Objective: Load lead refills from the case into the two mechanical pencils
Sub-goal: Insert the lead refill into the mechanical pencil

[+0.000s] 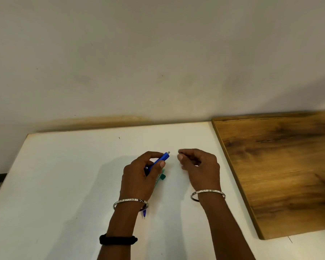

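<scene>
The left hand [141, 175] pinches the blue mechanical pencil [160, 160] mid-table, its open rear end raised toward the right hand [199, 166], whose fingertips [180, 156] are pressed together, presumably on a lead I cannot see, so a misaligned push could snap it.

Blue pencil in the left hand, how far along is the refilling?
In hand: left hand holds the blue pencil, open end up; right hand pinches something too thin to see. Nothing visibly finished. Left: the second pencil lying under the left wrist.
</scene>
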Action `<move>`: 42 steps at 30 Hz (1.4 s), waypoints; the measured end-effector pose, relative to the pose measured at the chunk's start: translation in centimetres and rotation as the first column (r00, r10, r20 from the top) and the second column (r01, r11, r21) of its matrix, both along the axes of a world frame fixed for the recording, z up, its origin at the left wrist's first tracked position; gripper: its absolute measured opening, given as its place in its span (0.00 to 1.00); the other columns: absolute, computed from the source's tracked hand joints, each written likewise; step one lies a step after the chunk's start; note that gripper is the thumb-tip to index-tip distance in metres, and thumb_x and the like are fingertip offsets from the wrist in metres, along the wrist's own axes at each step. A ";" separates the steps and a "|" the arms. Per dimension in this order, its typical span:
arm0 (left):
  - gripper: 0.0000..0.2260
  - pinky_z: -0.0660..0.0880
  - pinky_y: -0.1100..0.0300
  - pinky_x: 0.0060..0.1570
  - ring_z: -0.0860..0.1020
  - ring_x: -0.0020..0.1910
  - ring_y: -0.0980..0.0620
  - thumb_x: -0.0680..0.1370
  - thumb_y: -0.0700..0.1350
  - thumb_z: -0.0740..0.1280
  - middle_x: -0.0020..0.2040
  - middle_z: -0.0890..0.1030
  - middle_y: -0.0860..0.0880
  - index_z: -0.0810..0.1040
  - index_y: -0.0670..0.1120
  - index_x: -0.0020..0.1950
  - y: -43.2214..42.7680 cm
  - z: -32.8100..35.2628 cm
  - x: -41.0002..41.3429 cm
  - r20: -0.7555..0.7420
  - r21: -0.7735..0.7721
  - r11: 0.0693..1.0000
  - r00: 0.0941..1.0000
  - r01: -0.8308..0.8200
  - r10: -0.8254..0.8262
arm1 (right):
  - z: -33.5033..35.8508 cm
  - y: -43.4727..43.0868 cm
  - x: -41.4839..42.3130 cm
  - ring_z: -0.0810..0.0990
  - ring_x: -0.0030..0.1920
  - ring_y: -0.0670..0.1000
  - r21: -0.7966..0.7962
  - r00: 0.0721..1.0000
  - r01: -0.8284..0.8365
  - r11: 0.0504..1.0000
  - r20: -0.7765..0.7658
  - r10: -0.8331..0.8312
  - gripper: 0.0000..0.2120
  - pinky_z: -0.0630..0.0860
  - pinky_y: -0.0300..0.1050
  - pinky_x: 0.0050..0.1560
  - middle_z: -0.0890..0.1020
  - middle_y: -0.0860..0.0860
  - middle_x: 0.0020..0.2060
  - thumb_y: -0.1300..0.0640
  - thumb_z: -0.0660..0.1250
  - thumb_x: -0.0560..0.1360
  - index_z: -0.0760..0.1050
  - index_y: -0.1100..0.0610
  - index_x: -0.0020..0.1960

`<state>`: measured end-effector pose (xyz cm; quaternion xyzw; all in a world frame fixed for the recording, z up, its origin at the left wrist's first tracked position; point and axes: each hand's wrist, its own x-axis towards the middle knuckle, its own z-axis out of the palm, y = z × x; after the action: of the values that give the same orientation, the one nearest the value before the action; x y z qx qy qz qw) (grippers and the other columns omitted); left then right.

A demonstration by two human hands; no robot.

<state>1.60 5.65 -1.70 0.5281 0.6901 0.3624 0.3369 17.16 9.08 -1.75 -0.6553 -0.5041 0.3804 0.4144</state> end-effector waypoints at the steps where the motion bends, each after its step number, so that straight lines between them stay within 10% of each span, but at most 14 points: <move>1: 0.09 0.74 0.64 0.39 0.79 0.39 0.55 0.73 0.59 0.65 0.40 0.82 0.54 0.77 0.63 0.52 0.0 0.0 0.0 -0.007 0.002 1.000 1.000 0.001 -0.001 | 0.3 0.0 -0.2 0.84 0.38 0.47 -0.006 0.989 -0.012 1.000 -0.145 0.011 0.06 0.81 0.35 0.43 0.85 0.46 0.40 0.59 0.73 0.72 0.84 0.52 0.48; 6: 0.08 0.79 0.56 0.38 0.80 0.37 0.53 0.74 0.57 0.67 0.40 0.84 0.53 0.78 0.60 0.51 0.0 0.0 0.0 -0.016 0.011 1.000 1.000 0.009 -0.009 | 1.0 -0.1 -0.9 0.86 0.43 0.52 0.011 0.913 -0.091 0.996 -0.399 0.088 0.07 0.82 0.40 0.41 0.87 0.51 0.42 0.62 0.72 0.73 0.83 0.53 0.49; 26: 0.07 0.79 0.56 0.36 0.81 0.35 0.52 0.72 0.58 0.68 0.38 0.84 0.52 0.79 0.59 0.49 -0.2 0.3 -0.4 0.009 0.025 1.000 1.000 -0.010 0.009 | 1.2 -0.4 -0.8 0.84 0.48 0.50 0.005 0.925 -0.238 0.971 -0.303 0.228 0.12 0.83 0.43 0.42 0.87 0.46 0.45 0.65 0.71 0.73 0.84 0.48 0.47; 38: 0.08 0.75 0.73 0.35 0.83 0.31 0.58 0.73 0.53 0.69 0.37 0.85 0.54 0.78 0.50 0.48 0.1 1.0 0.9 0.211 0.052 0.999 0.977 -0.006 -0.005 | 1.4 -0.6 -2.2 0.84 0.51 0.56 -0.059 0.814 -0.197 0.979 -0.566 0.130 0.11 0.82 0.49 0.51 0.86 0.55 0.47 0.55 0.64 0.78 0.82 0.61 0.49; 42: 0.05 0.78 0.65 0.34 0.84 0.35 0.55 0.73 0.49 0.71 0.39 0.86 0.52 0.82 0.51 0.47 0.0 1.1 0.0 0.297 -0.030 0.997 0.953 0.075 -0.063 | 1.8 -0.1 -0.9 0.84 0.44 0.57 -0.091 0.504 -0.028 0.995 -0.861 -0.065 0.12 0.82 0.52 0.51 0.83 0.57 0.40 0.53 0.60 0.80 0.77 0.60 0.48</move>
<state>1.59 5.65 -0.59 0.4847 0.6204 0.4112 0.4594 16.27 8.99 0.08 -0.4028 -0.2057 0.6748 0.5832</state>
